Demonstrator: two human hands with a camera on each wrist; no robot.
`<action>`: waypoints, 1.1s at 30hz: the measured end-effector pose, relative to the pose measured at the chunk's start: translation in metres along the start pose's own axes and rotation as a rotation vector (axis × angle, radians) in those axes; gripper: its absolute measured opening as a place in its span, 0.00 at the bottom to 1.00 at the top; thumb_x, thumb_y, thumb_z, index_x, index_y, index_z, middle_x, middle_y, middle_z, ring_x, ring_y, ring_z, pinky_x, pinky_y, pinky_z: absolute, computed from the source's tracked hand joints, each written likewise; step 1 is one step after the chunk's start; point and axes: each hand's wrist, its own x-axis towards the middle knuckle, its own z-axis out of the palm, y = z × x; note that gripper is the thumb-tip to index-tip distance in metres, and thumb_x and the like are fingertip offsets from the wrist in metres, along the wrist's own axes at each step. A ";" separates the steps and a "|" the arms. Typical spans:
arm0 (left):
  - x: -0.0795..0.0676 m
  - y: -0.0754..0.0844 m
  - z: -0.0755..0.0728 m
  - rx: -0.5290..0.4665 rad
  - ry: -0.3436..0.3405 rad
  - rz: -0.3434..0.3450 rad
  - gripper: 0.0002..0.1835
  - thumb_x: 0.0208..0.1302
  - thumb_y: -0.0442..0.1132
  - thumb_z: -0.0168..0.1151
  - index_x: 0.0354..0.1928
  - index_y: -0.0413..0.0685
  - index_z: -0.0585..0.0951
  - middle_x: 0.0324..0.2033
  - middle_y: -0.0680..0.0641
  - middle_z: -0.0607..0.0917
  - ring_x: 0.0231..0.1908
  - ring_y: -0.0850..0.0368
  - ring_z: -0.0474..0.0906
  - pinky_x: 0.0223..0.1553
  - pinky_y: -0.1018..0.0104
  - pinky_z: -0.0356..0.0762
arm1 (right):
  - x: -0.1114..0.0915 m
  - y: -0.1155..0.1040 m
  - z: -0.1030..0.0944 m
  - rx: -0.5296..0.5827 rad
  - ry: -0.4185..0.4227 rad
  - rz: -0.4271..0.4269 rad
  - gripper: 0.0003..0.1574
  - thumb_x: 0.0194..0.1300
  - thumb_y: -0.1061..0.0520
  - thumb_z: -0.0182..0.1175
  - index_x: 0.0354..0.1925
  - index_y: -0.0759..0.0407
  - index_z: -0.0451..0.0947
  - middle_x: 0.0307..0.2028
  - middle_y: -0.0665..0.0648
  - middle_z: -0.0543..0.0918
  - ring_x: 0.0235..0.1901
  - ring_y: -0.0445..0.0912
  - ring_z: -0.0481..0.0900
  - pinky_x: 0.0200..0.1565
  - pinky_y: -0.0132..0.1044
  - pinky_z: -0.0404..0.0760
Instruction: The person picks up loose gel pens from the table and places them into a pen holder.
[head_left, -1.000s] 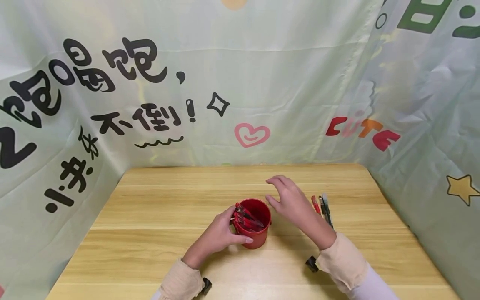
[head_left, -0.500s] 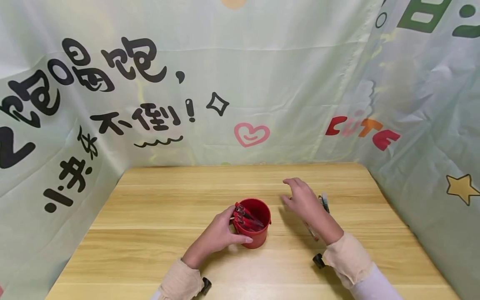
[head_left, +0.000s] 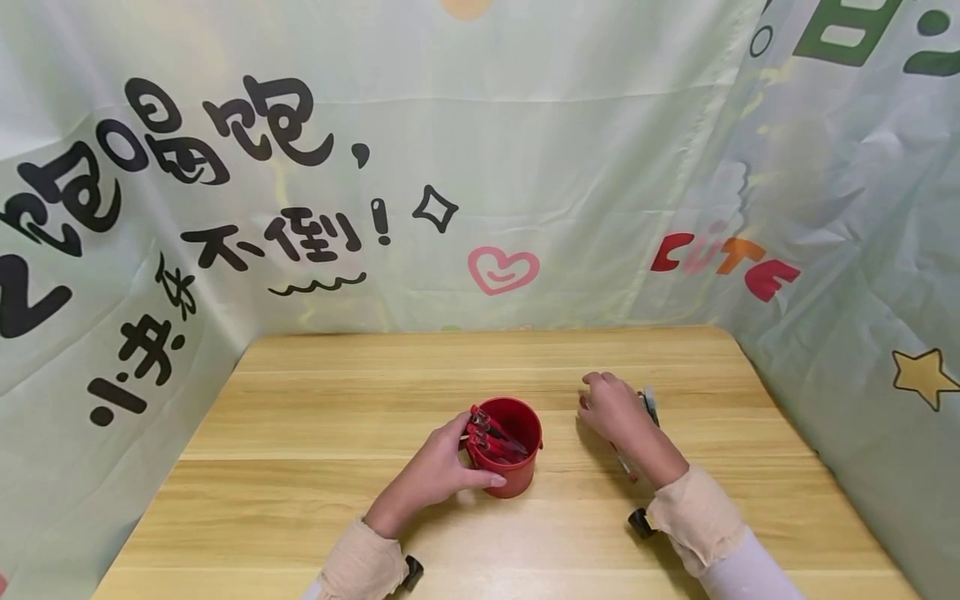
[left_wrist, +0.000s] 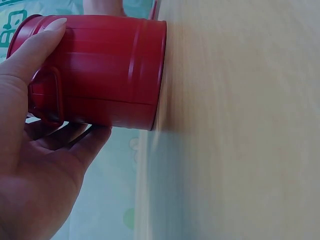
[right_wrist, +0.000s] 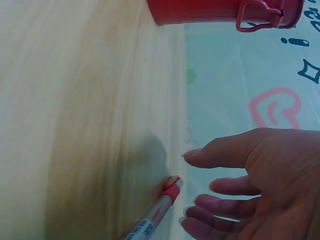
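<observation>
A small red bucket (head_left: 517, 482) with a side handle stands on the table, several red pens (head_left: 491, 437) leaning inside against its left rim. My left hand (head_left: 438, 467) holds the bucket from the left; the left wrist view shows the thumb over one side of the bucket (left_wrist: 105, 70) and the fingers on the other. Right of the bucket, my right hand (head_left: 615, 408) hovers with loosely bent fingers and nothing between them. In the right wrist view, a red-capped pen (right_wrist: 159, 207) lies on the table just off the fingertips; in the head view that hand and forearm partly hide it.
Beside the right forearm lie dark and grey pens (head_left: 649, 404), partly covered by it. The wooden table (head_left: 337, 400) ends at printed cloth walls (head_left: 585, 167) behind and to both sides. Each wrist wears a beige band with a small black piece.
My right hand has moved right, away from the bucket, and lower toward the pens, its fingers bending more. The left hand and bucket have stayed in place.
</observation>
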 end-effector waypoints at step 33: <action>-0.001 0.000 0.000 -0.002 0.000 -0.007 0.50 0.48 0.55 0.84 0.73 0.60 0.70 0.64 0.59 0.81 0.65 0.60 0.78 0.69 0.57 0.77 | 0.006 0.003 0.007 0.030 -0.054 -0.010 0.31 0.69 0.65 0.61 0.16 0.47 0.57 0.17 0.47 0.53 0.19 0.41 0.52 0.24 0.33 0.56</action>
